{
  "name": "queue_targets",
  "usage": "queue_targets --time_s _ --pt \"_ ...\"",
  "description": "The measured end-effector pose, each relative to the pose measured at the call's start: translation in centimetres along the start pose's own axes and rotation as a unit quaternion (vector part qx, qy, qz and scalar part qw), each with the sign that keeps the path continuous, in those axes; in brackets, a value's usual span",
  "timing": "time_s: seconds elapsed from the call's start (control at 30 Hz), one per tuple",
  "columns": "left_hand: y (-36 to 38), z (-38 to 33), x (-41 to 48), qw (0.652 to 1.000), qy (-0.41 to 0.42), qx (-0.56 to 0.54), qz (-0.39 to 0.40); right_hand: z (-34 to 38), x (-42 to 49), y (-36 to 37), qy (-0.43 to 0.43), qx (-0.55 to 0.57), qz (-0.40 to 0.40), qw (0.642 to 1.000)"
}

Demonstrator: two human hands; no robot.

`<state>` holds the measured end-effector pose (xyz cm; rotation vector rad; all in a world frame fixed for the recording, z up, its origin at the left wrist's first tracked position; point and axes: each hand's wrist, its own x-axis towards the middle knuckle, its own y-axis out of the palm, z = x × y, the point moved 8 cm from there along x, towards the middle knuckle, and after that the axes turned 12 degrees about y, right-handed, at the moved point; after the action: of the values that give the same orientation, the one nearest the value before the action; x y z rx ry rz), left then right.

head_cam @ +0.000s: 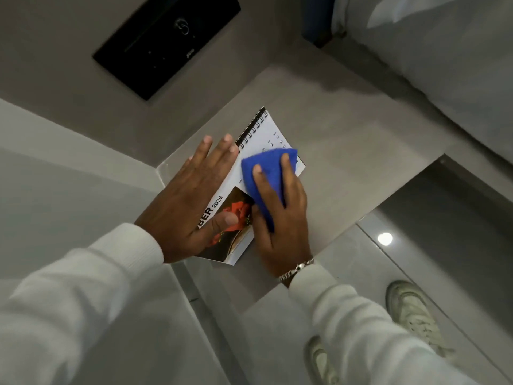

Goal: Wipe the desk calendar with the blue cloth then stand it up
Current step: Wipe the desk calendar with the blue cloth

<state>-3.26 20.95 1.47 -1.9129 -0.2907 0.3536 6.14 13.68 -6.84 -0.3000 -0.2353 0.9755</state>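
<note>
— What's going on over there?

— Wiping, I'd say. The white spiral-bound desk calendar [256, 151] lies flat on the grey stone-look ledge [347, 140], near its front corner, and it isn't standing yet.

— And the hands?

— The left hand [191, 201] is palm-down on the calendar's left side, fingers spread flat, thumb across the red picture, pinning it. The right hand [280, 218] presses the folded blue cloth [263, 179] onto the page; its fingers lie slightly apart on top of the cloth, with no pinch that I can see.

— Next?

— Probably clear the left hand's patch, then lift the calendar by its wire binding and open the base.
</note>
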Motion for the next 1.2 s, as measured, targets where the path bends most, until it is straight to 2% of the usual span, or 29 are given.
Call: queue_targets --time_s 0.07,0.2,0.33,0.37,0.47,0.5,0.67,0.77,0.87,0.97,1.13,1.2 --pt "0.1 0.0 -0.1 1.000 0.000 -0.006 -0.001 -0.9 -1.9 0.8 0.011 0.007 0.002 1.000" --pt "0.5 -0.2 0.0 1.000 0.005 -0.006 0.003 -1.0 -2.2 1.5 0.097 0.059 -0.032 0.993" --pt "0.2 0.1 0.0 1.000 0.014 0.016 0.012 1.4 0.4 0.9 0.046 0.083 -0.070 0.993" --pt "0.2 0.0 0.1 1.000 0.018 0.020 0.014 1.1 1.1 0.6 0.055 0.082 -0.082 0.992" --pt "0.3 0.0 0.1 0.999 0.021 0.029 0.016 -1.0 1.4 0.6 0.163 0.096 -0.103 0.977" --pt "0.3 0.1 0.1 0.999 0.018 0.031 0.017 -1.3 0.6 0.9 0.174 0.091 -0.095 0.976" --pt "-0.1 0.3 0.2 0.999 0.020 0.037 0.019 0.5 -4.1 3.1 0.084 0.075 -0.010 0.994" --pt "-0.1 0.5 0.2 0.999 0.022 0.028 0.014 1.7 -1.5 2.3 0.059 0.074 -0.049 0.994" --pt "0.1 0.8 0.1 1.000 0.018 0.023 0.011 0.4 1.8 1.2 0.117 0.080 -0.100 0.985" --pt "0.2 1.0 0.0 1.000 0.009 0.016 0.012 -1.4 0.9 1.5 0.194 0.090 -0.085 0.973" --pt "0.0 1.1 -0.1 1.000 0.022 0.011 0.007 0.3 -3.9 3.4 0.113 0.064 0.007 0.991" --pt "-0.2 1.4 -0.1 1.000 0.019 0.014 0.008 1.7 -3.5 3.5 0.095 0.077 0.012 0.992"
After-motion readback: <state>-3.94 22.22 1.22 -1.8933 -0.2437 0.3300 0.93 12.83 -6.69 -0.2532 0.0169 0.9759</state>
